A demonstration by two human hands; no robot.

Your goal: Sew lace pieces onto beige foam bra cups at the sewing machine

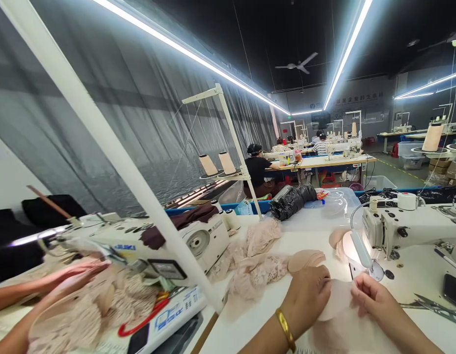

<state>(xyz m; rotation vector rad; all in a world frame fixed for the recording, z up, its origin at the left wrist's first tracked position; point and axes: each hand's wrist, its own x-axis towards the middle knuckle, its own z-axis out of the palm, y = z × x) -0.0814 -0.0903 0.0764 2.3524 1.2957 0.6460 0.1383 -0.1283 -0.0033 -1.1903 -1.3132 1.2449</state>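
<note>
My left hand [308,299], with a gold bracelet at the wrist, pinches the left edge of a pale beige bra cup [334,297]. At its right edge, the thumb and fingers of my right hand [373,297] are closed on the same piece. Sheer beige fabric [333,337] hangs below, between the hands. Just beyond my left hand lies another beige cup [304,259], beside a heap of beige lace fabric [257,263]. The white sewing machine [405,231] stands ahead of my right hand, its lamp lit near more beige cups [340,241].
Scissors [440,309] and a dark phone [454,290] lie at the right. A white pole [139,187] crosses the left side. Beyond it, a co-worker's hands [76,275] handle beige lace at another machine [198,241]. A black plastic-wrapped bundle [294,201] sits at the table's back.
</note>
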